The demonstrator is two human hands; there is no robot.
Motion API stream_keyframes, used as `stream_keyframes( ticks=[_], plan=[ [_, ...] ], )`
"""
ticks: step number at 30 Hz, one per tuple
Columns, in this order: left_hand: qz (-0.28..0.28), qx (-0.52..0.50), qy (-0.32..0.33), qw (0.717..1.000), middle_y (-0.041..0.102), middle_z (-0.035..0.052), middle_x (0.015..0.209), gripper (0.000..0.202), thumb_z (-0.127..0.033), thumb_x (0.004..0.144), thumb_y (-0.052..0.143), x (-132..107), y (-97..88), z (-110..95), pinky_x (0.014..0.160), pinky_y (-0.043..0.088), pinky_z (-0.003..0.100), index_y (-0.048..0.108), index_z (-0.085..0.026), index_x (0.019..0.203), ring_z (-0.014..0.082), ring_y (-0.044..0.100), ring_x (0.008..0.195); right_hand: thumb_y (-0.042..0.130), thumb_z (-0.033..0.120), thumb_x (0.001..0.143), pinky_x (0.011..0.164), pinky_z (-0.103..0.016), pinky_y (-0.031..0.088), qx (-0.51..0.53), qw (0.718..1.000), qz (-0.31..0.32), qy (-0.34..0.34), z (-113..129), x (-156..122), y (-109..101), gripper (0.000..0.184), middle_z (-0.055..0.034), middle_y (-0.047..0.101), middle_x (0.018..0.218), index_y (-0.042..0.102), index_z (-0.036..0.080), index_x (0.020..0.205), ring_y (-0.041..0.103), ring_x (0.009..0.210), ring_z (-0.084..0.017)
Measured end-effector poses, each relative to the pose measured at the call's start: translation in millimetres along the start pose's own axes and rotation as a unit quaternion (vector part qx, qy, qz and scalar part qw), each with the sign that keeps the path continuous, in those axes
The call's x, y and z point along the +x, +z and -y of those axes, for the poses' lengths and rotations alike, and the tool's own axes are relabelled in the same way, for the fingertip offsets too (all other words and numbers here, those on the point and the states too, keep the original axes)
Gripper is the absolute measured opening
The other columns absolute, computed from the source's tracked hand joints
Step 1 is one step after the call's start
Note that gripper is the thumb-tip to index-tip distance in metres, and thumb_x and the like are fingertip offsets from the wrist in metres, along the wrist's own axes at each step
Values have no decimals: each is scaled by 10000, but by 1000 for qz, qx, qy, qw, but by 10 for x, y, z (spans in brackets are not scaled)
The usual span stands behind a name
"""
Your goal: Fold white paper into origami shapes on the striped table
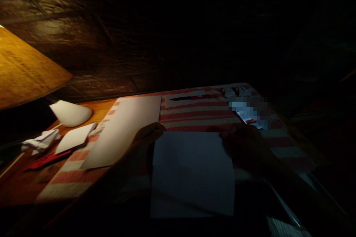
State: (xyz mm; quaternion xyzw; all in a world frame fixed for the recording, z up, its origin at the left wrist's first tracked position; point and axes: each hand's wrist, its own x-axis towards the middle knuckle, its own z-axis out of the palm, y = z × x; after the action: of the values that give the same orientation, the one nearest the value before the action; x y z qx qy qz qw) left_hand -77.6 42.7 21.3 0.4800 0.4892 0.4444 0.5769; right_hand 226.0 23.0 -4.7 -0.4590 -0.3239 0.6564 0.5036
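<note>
A white sheet of paper (193, 174) hangs upright in front of me at the table's near edge, held by its top corners. My left hand (148, 133) pinches the upper left corner, fingers closed. At the upper right corner, my right hand (243, 142) is closed on the same sheet, though deep shadow hides most of its fingers. Just beyond my left hand, a larger white sheet (133, 122) lies flat on a red-and-white striped cloth (191, 116). Past the held sheet, a dark-bladed knife with a red handle (190, 97) rests on a small piece of paper.
A lit lampshade (27, 72) juts in at left. Below it sit a curled paper (73, 114), folded paper (41, 140), a small white stack (75, 137) and a red object (46, 160). Right of the knife are a partly blurred phone (247, 114) and folded paper shapes (235, 91).
</note>
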Motion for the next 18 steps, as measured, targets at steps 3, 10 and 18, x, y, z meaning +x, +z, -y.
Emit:
stream_keyframes(
  ticks=[3,10,18],
  plan=[
    [18,11,1,1000,728,34,767,205,-292,832,730,-38,25,-17,659,551,269,700,-144,970,178,685,743,897,374,666,412,-241,331,-28,999,-24,-19,9,7,-12,347,31,599,550,596,203,684,469,433,-96],
    [55,36,-8,998,785,109,966,362,-287,797,767,-75,64,-32,786,591,365,716,-108,1107,237,729,879,876,444,690,430,-250,359,-63,996,-35,-51,26,21,-22,355,11,662,650,613,210,740,479,451,-98],
    [44,32,-7,998,793,122,932,339,-292,767,780,11,20,55,733,595,372,739,-114,1052,260,733,862,864,367,741,520,-247,459,-30,999,10,-27,14,21,-1,318,-5,734,831,671,250,966,626,609,-135]
  ],
)
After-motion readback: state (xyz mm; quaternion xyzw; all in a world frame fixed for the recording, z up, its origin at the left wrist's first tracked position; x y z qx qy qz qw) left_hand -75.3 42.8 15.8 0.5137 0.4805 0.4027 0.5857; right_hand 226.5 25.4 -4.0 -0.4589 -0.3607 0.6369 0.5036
